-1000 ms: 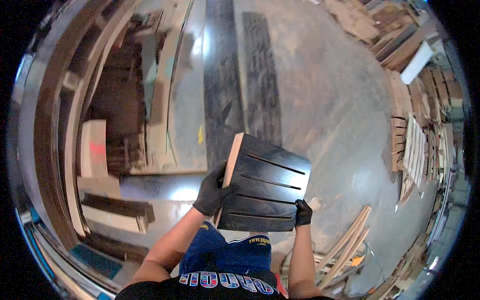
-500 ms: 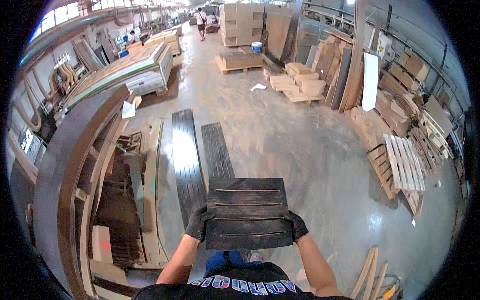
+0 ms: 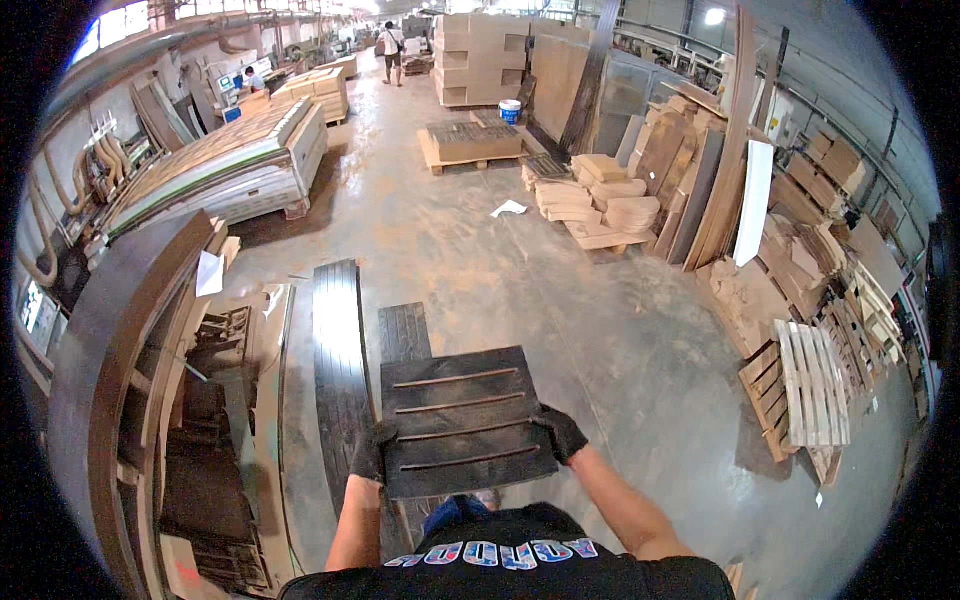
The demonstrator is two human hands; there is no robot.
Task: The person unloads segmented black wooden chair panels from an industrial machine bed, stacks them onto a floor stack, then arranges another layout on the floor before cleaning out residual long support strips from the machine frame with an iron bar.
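Light comes from upper-left windows [image 3: 88,40] and a glowing ceiling lamp [image 3: 715,17], leaving white glare on the long grooved plank [image 3: 342,365] and softer sheen on the concrete floor [image 3: 610,330], while fisheye distortion bends straight edges near the black rim and distant details blur.

Head-worn fisheye — close above the slotted panel [image 3: 460,418], forward-down.

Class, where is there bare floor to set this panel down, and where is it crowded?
The widest bare patch of floor lies between the slotted dark panel and the white slatted pallet at right. It is crowded at left, with long dark boards and a timber pile.
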